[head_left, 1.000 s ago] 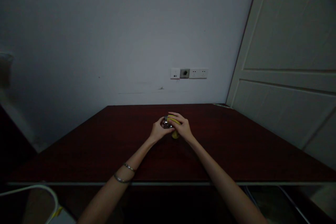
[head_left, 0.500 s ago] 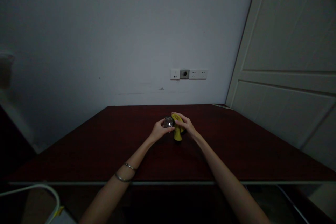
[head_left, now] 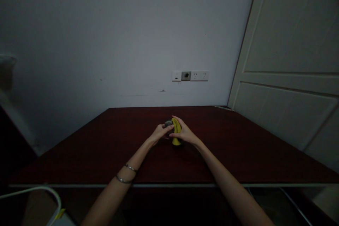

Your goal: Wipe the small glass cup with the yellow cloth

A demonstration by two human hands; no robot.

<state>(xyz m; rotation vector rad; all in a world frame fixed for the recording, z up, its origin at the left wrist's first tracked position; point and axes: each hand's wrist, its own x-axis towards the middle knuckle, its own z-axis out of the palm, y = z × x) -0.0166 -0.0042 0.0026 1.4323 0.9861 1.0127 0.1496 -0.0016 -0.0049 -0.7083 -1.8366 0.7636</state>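
Over the middle of the dark red table [head_left: 111, 141], my left hand [head_left: 158, 133] is closed around a small clear, shiny object [head_left: 168, 123] that looks like glass or plastic. Its exact kind is hard to make out in the dim light. A yellow cloth [head_left: 176, 141] is gripped in my right hand [head_left: 186, 134], with the thumb and fingers around it. The cloth is bunched against the right side of the clear object, and its lower end hangs below my fingers. Part of the clear object is covered by the cloth and my left fingers.
White power sockets [head_left: 200, 76] and a grey outlet plate [head_left: 186, 75] are on the wall behind the table. A panelled cream door [head_left: 288, 113] stands at the right. A pale cable [head_left: 50, 189] curves below the table's front edge at lower left.
My right hand has moved slightly left and the yellow cloth now lies closer over the clear object, its folds narrower. My left thumb has come up against the cloth.
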